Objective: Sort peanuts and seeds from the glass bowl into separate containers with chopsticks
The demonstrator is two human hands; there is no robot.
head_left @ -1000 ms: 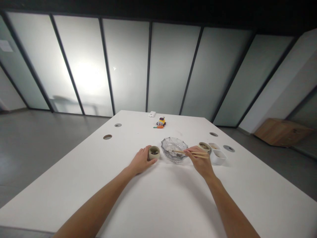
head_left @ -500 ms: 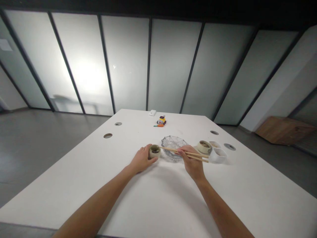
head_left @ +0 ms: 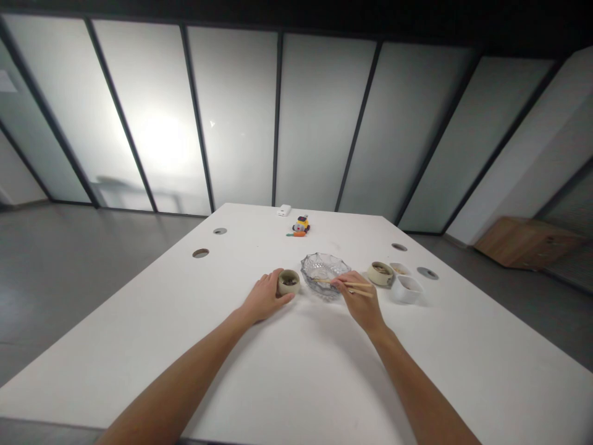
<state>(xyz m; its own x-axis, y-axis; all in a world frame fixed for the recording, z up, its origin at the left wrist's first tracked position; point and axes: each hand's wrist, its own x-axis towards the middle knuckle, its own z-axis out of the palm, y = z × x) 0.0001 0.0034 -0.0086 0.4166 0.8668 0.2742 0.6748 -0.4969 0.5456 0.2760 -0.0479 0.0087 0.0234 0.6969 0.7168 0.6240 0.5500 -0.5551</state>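
Observation:
My left hand [head_left: 267,296] is wrapped around the left side of a small pale green cup [head_left: 288,284] standing on the white table. Dark bits lie in the bottom of that cup. Wooden chopsticks [head_left: 359,286] are held in my right hand [head_left: 362,304], pointing left. Their tips are over the near left part of a clear cut-glass bowl [head_left: 303,267], between the cup and my right hand. Whether the tips pinch anything is too small to tell.
Right of my right hand stand a second pale green cup [head_left: 380,275] with pieces inside and a white divided dish [head_left: 407,292]. Farther back on the table [head_left: 259,364] are a toy car [head_left: 301,224], a toy carrot [head_left: 296,235] and a white box-like object [head_left: 284,211]. Several round holes pierce the table.
The chopstick tips have moved right, from the rim of the small cup to over the glass bowl. My left hand stays at the cup.

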